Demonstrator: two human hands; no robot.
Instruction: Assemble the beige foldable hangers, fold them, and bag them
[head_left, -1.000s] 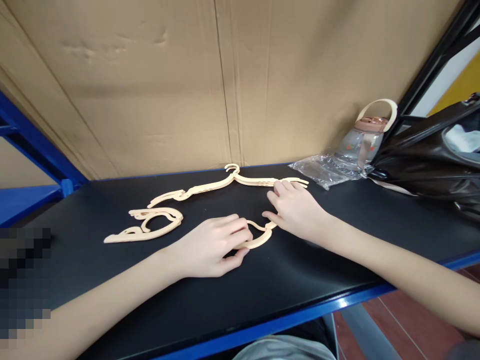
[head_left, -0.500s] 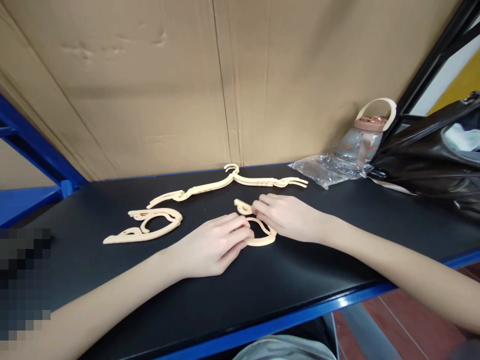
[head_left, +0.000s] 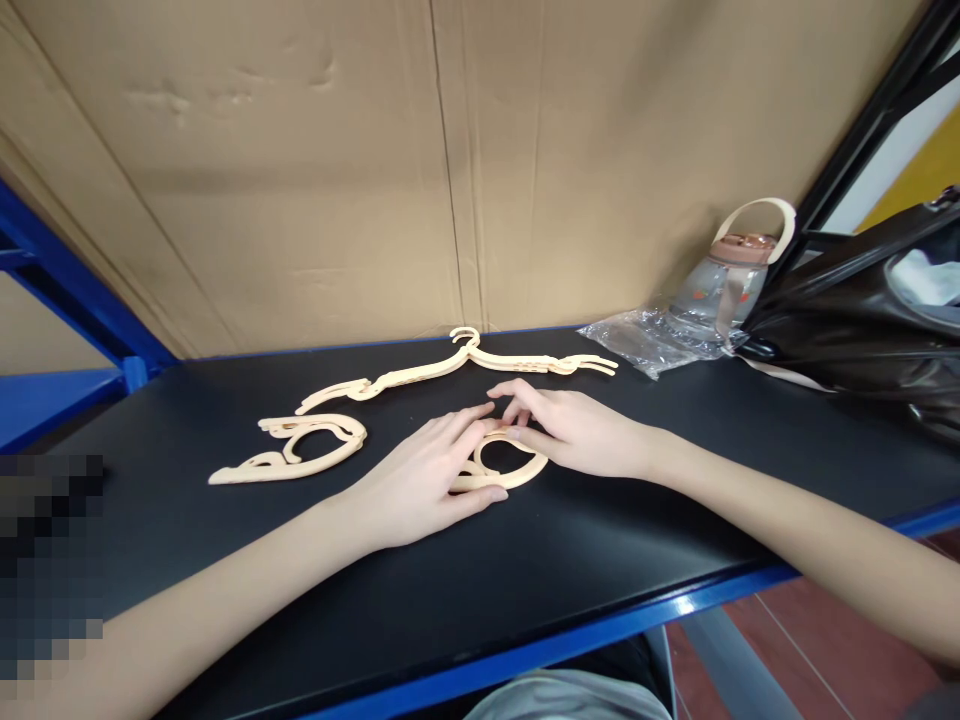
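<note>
A cream folding clothes hanger [head_left: 529, 473], its arms folded into a loop, lies flat on the black tabletop [head_left: 600, 560] between my hands. My left hand [head_left: 420, 475] grips its left part, thumb along the near side and fingers across the far side, hiding that end. At the loop's far right edge, my right hand [head_left: 574, 430] has its fingers apart and index finger raised; its thumb appears to touch the hanger. Left of my hands lies another folded hanger [head_left: 330, 467]. Behind them rests an unfolded hanger [head_left: 424, 374] with its hook toward the cardboard.
A clear water bottle [head_left: 720, 290] with a handle stands at the back right, beside a crumpled plastic bag [head_left: 637, 340]. A dark shiny bag [head_left: 840, 310] sits at the right. Cardboard [head_left: 337, 200] walls the back, and a blue rim [head_left: 570, 635] edges the table.
The folded hanger has turned or slid so its end now lies under my left hand. My left fingers have stretched out, and my right fingers have spread from their pinch.
</note>
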